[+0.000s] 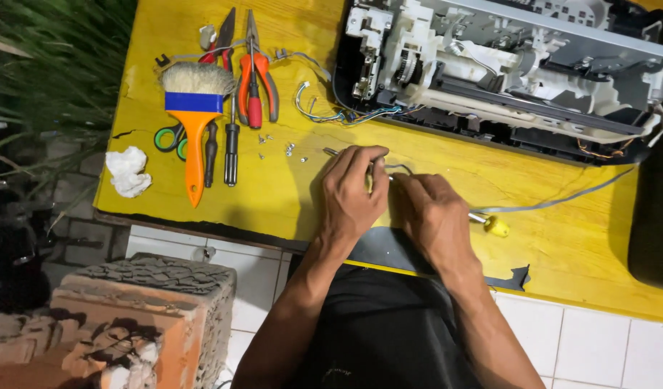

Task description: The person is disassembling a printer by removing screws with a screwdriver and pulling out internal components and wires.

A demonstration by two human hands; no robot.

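At table's near edge, left hand (352,193) and right hand (431,216) pinched together over a small part, mostly hidden, on the yellow tabletop (288,202); yellow-handled screwdriver (490,225) touching the right wrist. Seemingly mid-fiddling; steady fingertips needed. Loose screws (285,148), orange-handled brush (195,122), pliers (256,68) beyond; gutted printer (504,72) farthest. No labels legible.

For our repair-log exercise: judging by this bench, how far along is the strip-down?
Done: the printer lies with its casing off, gears and wiring bare, and loose screws sit on the yellow table. In hand: the left hand and right hand pinch a small part with a grey cable. Left: the inner frame looks assembled.
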